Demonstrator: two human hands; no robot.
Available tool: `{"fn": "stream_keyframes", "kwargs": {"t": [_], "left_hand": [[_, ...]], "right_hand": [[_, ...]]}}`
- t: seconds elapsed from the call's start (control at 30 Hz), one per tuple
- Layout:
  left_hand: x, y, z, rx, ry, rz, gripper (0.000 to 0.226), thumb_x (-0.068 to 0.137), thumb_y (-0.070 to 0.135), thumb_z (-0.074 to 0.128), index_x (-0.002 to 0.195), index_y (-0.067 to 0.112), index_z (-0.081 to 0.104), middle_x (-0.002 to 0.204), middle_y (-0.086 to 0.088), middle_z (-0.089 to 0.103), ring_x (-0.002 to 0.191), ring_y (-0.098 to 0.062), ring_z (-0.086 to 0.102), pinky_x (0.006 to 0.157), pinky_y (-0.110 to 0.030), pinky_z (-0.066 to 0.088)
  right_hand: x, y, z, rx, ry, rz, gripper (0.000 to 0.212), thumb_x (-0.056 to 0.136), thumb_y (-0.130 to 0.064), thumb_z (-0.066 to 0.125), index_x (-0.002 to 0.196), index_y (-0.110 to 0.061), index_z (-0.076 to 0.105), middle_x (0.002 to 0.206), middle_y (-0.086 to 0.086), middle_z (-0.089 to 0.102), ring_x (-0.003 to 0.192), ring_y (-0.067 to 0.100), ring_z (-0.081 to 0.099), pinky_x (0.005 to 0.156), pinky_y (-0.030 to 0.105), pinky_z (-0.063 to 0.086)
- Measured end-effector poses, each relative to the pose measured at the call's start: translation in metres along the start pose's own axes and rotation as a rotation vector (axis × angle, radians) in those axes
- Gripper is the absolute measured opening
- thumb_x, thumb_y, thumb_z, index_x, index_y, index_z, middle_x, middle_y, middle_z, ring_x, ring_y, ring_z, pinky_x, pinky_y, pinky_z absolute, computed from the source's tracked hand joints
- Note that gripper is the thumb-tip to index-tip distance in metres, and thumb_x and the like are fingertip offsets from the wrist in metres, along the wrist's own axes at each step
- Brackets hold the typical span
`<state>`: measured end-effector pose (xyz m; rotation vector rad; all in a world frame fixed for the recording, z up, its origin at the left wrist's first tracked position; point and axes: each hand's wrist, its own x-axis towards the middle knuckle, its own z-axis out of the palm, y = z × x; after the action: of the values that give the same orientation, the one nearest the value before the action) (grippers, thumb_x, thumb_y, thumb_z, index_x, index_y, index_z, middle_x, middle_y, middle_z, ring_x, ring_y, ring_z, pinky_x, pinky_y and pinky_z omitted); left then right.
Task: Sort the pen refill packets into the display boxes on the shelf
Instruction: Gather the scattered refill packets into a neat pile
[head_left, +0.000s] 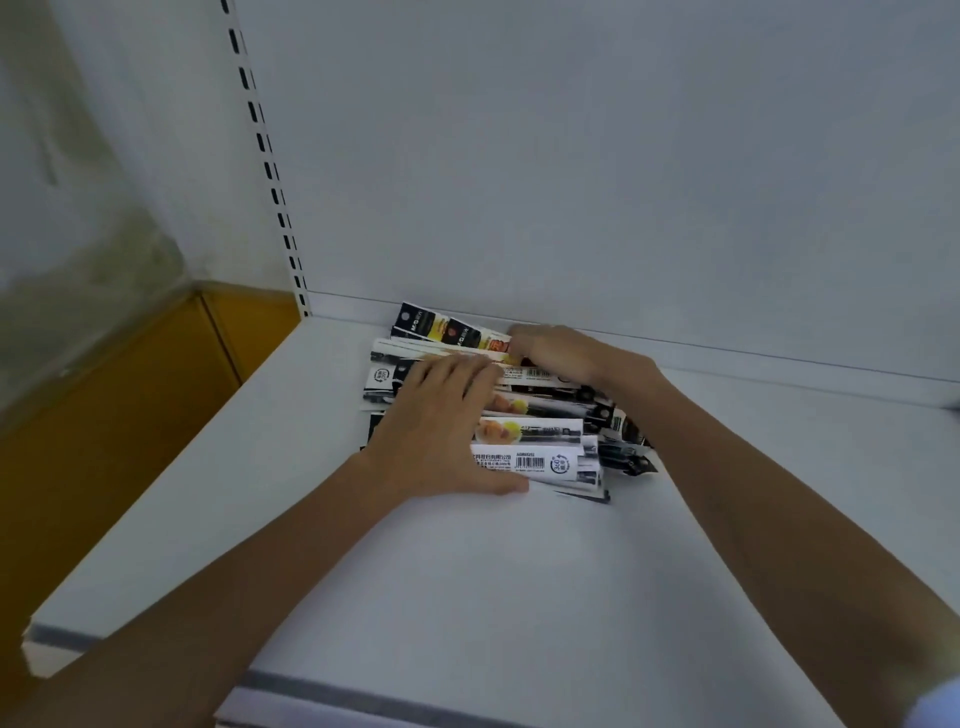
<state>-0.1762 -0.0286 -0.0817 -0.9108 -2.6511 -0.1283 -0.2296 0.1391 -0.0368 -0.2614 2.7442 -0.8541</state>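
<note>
View from a head-worn camera, looking down at a white flat metal shelf (467, 571). A loose heap of long, narrow black-and-white printed pen refill packets (535, 431) lies at the rear of the shelf, against the plain white back panel (571, 156). Their long axes run roughly left to right, parallel to that panel. The left hand (441, 431) lies flat on the left half of the heap, fingers straight and pointing away, thumb along the near edge. The right hand (556, 351) rests on the far edge, nearer the panel, knuckles bent. Its fingertips are buried among the packets, so whether it grips any cannot be told. Both hands are already on the packets, and the left covers more of them. No display boxes are in view. Packet print is mostly blurred, and the packets underneath are hidden.
</note>
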Motion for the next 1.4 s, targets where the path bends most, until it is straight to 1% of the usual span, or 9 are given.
{"fn": "stream_keyframes", "kwargs": {"t": [0.17, 0.3, 0.43, 0.67, 0.87, 0.97, 1.1, 1.23, 1.4], "left_hand": [[0.012, 0.010, 0.003, 0.001, 0.008, -0.027, 0.118, 0.049, 0.090, 0.036, 0.133, 0.008, 0.041, 0.127, -0.008, 0.050, 0.115, -0.030, 0.046, 0.098, -0.045, 0.036], [0.021, 0.023, 0.004, -0.043, 0.164, 0.002, 0.112, 0.050, 0.085, 0.046, 0.127, 0.005, 0.040, 0.127, -0.015, 0.049, 0.120, -0.028, 0.034, 0.104, -0.040, 0.024], [0.029, 0.029, -0.004, 0.123, 0.034, 0.023, 0.127, 0.052, 0.092, 0.037, 0.137, -0.002, 0.030, 0.150, -0.022, 0.023, 0.142, -0.034, 0.012, 0.107, -0.067, 0.009], [0.038, 0.000, -0.030, 0.106, -0.396, 0.130, 0.130, 0.052, 0.077, 0.065, 0.147, 0.020, -0.003, 0.155, 0.003, 0.012, 0.143, -0.017, 0.010, 0.115, -0.053, 0.000], [0.031, 0.007, 0.001, -0.088, 0.056, -0.007, 0.095, 0.049, 0.078, 0.046, 0.116, 0.012, 0.058, 0.109, -0.004, 0.066, 0.100, -0.025, 0.062, 0.088, -0.043, 0.040], [0.026, 0.014, 0.006, -0.006, 0.153, -0.005, 0.082, 0.052, 0.068, 0.062, 0.108, 0.008, 0.060, 0.101, -0.009, 0.068, 0.092, -0.028, 0.065, 0.086, -0.052, 0.044], [0.019, 0.016, -0.003, 0.084, -0.005, -0.115, 0.110, 0.055, 0.074, 0.066, 0.143, 0.021, 0.028, 0.151, -0.010, 0.025, 0.141, -0.031, 0.016, 0.106, -0.067, 0.002], [0.015, 0.015, -0.011, 0.081, -0.143, -0.162, 0.128, 0.052, 0.084, 0.057, 0.148, 0.026, -0.005, 0.157, -0.006, -0.009, 0.143, -0.028, -0.015, 0.109, -0.062, -0.009], [-0.004, 0.004, -0.007, -0.170, -0.057, -0.262, 0.141, 0.036, 0.085, 0.063, 0.145, 0.036, -0.012, 0.155, -0.004, -0.017, 0.142, -0.024, -0.020, 0.111, -0.059, -0.007]], "right_hand": [[-0.048, -0.007, -0.023, -0.065, -0.209, 0.042, 0.074, 0.082, -0.059, 0.050, 0.142, -0.024, 0.025, 0.147, -0.006, 0.031, 0.138, 0.020, 0.026, 0.107, 0.035, 0.022], [-0.061, -0.008, -0.023, -0.359, -0.243, 0.071, 0.104, 0.058, -0.046, 0.082, 0.138, -0.023, 0.019, 0.127, -0.001, 0.048, 0.118, 0.023, 0.047, 0.097, 0.035, 0.041], [-0.068, -0.008, -0.014, -0.448, -0.179, 0.018, 0.114, 0.054, -0.037, 0.086, 0.140, -0.020, 0.013, 0.127, 0.003, 0.049, 0.107, 0.021, 0.048, 0.086, 0.029, 0.042], [-0.076, 0.006, 0.005, -0.715, 0.027, -0.099, 0.099, 0.058, -0.039, 0.080, 0.134, -0.014, 0.023, 0.114, 0.006, 0.048, 0.097, 0.025, 0.053, 0.073, 0.032, 0.038], [-0.068, 0.023, 0.002, -0.767, 0.268, -0.188, 0.092, 0.065, -0.033, 0.074, 0.140, -0.019, 0.022, 0.124, 0.004, 0.051, 0.106, 0.028, 0.053, 0.075, 0.032, 0.030], [-0.069, 0.028, -0.005, -0.680, 0.195, -0.195, 0.096, 0.066, -0.036, 0.074, 0.143, -0.024, 0.018, 0.137, 0.001, 0.044, 0.117, 0.024, 0.047, 0.083, 0.032, 0.034], [-0.086, 0.044, -0.018, -0.663, 0.189, -0.130, 0.107, 0.062, -0.067, 0.067, 0.145, -0.035, 0.009, 0.154, -0.002, 0.017, 0.141, 0.021, 0.017, 0.112, 0.051, 0.010], [-0.109, 0.051, -0.027, -0.608, 0.342, -0.085, 0.104, 0.059, -0.090, 0.035, 0.145, -0.038, 0.008, 0.156, -0.004, 0.009, 0.143, 0.018, 0.008, 0.115, 0.053, 0.004], [-0.120, 0.082, -0.013, 0.187, 0.701, 0.095, 0.056, 0.091, -0.055, 0.037, 0.142, -0.032, 0.032, 0.153, -0.002, 0.024, 0.142, 0.013, 0.015, 0.116, 0.037, 0.012]]}}
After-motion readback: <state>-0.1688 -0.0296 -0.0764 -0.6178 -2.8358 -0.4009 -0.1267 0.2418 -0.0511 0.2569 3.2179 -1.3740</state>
